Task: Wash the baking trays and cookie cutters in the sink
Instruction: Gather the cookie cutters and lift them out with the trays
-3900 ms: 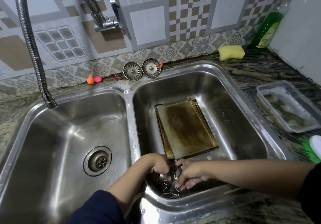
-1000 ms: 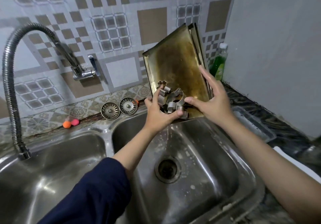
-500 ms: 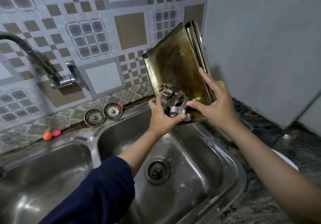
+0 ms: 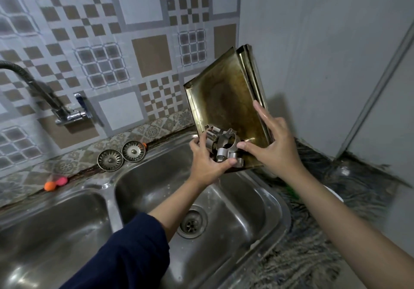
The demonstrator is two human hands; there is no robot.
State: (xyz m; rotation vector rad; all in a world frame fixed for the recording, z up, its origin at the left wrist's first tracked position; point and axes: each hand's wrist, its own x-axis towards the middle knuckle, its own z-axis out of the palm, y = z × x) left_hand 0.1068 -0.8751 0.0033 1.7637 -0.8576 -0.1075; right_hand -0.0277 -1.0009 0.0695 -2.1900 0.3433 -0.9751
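Left hand: raised above right basin, fingers curled around shiny metal cookie cutters.
Right hand: gripping tilted stack of stained brass-coloured rectangular baking trays at right edge.

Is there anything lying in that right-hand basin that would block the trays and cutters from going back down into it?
Nothing visible does. The right basin below the trays and cookie cutters holds only its drain.
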